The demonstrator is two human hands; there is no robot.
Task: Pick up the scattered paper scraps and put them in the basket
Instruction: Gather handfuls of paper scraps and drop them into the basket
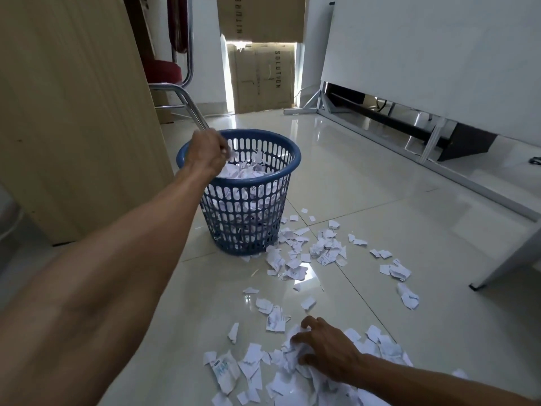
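A blue slotted plastic basket (281,148) stands on the tiled floor, filled high with white paper scraps. My left hand (206,155) hangs over its left rim, fingers pointing down, with a few scraps (257,158) falling from it into the basket. Several torn white scraps (295,259) lie scattered on the floor to the right of the basket and toward me. My right hand (325,350) presses down on a heap of scraps (281,373) near the bottom of the view, fingers curled into the paper.
A wooden panel (73,112) stands close on the left. A chrome chair leg (190,106) slants down behind the basket. Cardboard boxes (263,80) stand at the back. A white board on a metal frame (424,142) runs along the right.
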